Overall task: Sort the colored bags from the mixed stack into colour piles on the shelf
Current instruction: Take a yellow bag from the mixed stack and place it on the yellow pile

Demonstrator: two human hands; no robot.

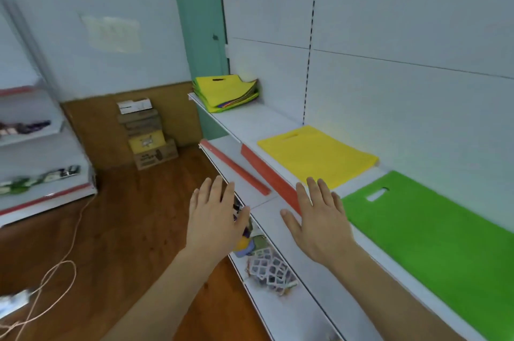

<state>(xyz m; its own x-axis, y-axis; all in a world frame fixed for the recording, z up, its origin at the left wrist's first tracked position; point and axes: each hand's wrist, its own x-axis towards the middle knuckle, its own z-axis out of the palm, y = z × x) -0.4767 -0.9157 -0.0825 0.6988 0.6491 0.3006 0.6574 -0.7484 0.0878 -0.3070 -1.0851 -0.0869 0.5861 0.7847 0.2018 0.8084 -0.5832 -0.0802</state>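
Note:
The mixed stack of bags (226, 93), yellow on top with other colours showing at its edges, lies at the far left end of the white shelf (250, 121). A single yellow bag (317, 155) lies flat mid-shelf. A green bag (434, 232) lies flat to its right, nearer me. My left hand (215, 215) hovers open, palm down, in front of the shelf edge. My right hand (317, 218) is also open, palm down, over the shelf's front edge between the yellow and green bags. Neither hand holds anything.
A lower shelf (278, 307) under my hands holds small toys and puzzle cubes (268, 268). Red price strips (267, 173) line the shelf fronts. Cardboard boxes (147, 135) are stacked on the wooden floor by the wall. A cable (55, 276) trails on the floor; another shelving unit (41, 146) stands at left.

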